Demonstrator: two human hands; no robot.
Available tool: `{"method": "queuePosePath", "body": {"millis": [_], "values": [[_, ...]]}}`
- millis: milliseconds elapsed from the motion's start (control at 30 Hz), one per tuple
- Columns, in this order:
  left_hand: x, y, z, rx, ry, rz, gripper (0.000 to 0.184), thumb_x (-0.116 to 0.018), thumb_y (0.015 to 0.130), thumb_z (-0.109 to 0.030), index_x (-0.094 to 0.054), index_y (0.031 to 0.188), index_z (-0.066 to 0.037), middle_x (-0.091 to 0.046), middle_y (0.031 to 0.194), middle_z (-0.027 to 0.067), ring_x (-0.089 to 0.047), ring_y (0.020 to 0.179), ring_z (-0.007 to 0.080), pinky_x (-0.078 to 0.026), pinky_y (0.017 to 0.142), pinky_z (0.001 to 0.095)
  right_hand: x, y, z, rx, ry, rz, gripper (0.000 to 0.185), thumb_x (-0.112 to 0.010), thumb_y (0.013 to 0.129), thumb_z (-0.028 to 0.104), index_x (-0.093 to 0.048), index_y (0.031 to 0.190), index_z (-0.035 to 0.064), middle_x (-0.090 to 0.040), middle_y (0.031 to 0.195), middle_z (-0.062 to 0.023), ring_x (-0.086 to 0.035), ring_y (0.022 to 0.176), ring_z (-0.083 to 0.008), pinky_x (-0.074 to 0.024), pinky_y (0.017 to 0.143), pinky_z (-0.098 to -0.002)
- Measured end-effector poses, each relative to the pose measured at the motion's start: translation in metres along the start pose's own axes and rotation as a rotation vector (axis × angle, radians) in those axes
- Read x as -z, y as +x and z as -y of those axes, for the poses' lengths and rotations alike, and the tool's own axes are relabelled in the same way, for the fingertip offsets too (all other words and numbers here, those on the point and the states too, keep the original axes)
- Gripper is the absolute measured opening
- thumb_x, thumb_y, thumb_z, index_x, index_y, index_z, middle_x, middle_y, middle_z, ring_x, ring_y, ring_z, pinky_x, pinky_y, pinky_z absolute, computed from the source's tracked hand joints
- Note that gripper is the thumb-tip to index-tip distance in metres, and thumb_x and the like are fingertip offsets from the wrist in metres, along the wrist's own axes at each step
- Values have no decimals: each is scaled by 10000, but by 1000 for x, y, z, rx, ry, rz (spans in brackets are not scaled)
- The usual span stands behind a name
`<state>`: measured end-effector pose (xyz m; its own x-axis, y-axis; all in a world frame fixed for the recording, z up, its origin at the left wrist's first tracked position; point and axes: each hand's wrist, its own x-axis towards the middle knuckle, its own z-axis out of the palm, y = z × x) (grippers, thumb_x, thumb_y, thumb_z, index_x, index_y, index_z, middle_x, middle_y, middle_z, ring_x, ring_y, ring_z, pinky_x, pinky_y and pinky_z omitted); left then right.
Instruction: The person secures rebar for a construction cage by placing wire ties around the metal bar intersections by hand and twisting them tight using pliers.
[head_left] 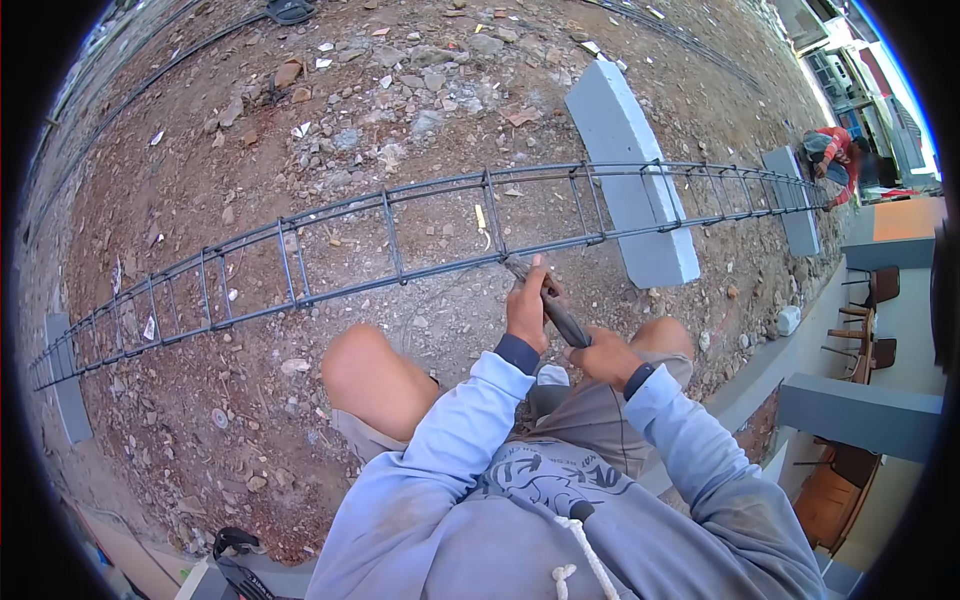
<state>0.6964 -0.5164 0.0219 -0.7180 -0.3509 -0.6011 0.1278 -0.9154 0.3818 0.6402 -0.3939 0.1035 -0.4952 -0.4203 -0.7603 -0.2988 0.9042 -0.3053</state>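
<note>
A long steel rebar cage (390, 235) with many stirrups runs across the view in front of my knees. My left hand (528, 308) is closed around the upper part of a dark hand tool (566, 322), whose tip reaches the cage's near bar by a stirrup. The tool's lower end is in my right hand (606, 357), which is wrapped round it. Beneath the cage, a grey block (625, 150) supports it to the right of my hands. A small yellow-handled tool (481, 222) lies on the ground beyond the near bar.
Other grey supports stand under the cage's left end (68, 380) and right end (793, 205). A person in red (845, 160) crouches at the far right end. Rubble (430, 90) covers the ground. Wooden chairs (868, 330) and a grey beam (860, 412) are at right.
</note>
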Motion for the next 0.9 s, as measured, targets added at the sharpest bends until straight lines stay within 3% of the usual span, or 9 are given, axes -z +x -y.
{"method": "queuePosePath", "body": {"millis": [100, 200, 333, 367, 500, 600, 733, 833, 900], "values": [[13, -2, 7, 56, -202, 188, 427, -600, 852, -447, -546, 1051, -72, -609, 951, 105, -597, 909, 213, -504, 762, 364, 5, 3, -1, -217, 566, 295, 254, -634, 816, 251, -574, 862, 8, -633, 812, -132, -642, 679, -250, -515, 588, -381], [15, -2, 8, 175, -430, 401, 454, -601, 858, -399, -516, 1170, -80, -603, 1084, 150, -567, 1061, 274, -468, 894, 413, 13, 0, 2, -201, 724, 493, 213, -587, 875, 237, -573, 876, 25, -611, 769, -77, -605, 618, -167, -502, 545, -313], [12, 0, 8, 193, -536, 557, 413, -590, 866, -290, -501, 1205, -71, -595, 1118, 175, -551, 1102, 314, -446, 942, 465, 13, -5, 7, -230, 879, 558, 204, -575, 888, 230, -566, 884, 26, -591, 730, -67, -585, 595, -170, -495, 534, -307], [13, -2, 8, 200, -530, 535, 333, -573, 867, -234, -522, 1154, -74, -625, 1020, 125, -586, 1034, 279, -466, 904, 476, 10, -3, 5, -234, 906, 569, 202, -575, 889, 229, -564, 886, 27, -589, 727, -65, -581, 591, -170, -489, 528, -306], [17, 0, 14, 219, -627, 578, 125, -544, 892, -217, -519, 917, -98, -478, 657, -27, -542, 671, 145, -505, 748, 411, -4, -2, -2, -257, 1008, 604, 180, -571, 889, 218, -564, 883, 38, -561, 699, -46, -538, 559, -156, -442, 495, -292], [21, 1, 13, 215, -618, 600, 149, -551, 891, -243, -495, 872, -105, -472, 666, -22, -499, 618, 138, -502, 675, 372, -13, -6, 4, -274, 1082, 584, 166, -577, 885, 216, -551, 838, 59, -500, 647, -15, -464, 514, -129, -375, 465, -272], [24, -9, 0, 297, -419, 401, 194, -565, 883, -280, -470, 803, -132, -440, 609, -36, -479, 572, 119, -472, 618, 339, -37, -8, 7, -282, 1187, 600, 185, -588, 877, 224, -523, 784, 78, -436, 616, 10, -398, 491, -107, -315, 445, -266], [22, -15, -10, 316, -265, 241, 187, -590, 867, -234, -478, 767, -122, -455, 591, -24, -489, 527, 123, -462, 556, 332, -56, -8, 9, -265, 1345, 654, 203, -590, 876, 226, -511, 756, 83, -406, 602, 20, -359, 471, -105, -287, 439, -267], [16, -21, -19, 302, -142, 110, 186, -619, 847, -206, -506, 754, -91, -499, 601, 7, -523, 511, 146, -477, 513, 340, -53, -7, 9, -194, 1495, 829, 175, -593, 871, 217, -533, 805, 66, -457, 638, -2, -422, 514, -123, -341, 475, -283]]}}
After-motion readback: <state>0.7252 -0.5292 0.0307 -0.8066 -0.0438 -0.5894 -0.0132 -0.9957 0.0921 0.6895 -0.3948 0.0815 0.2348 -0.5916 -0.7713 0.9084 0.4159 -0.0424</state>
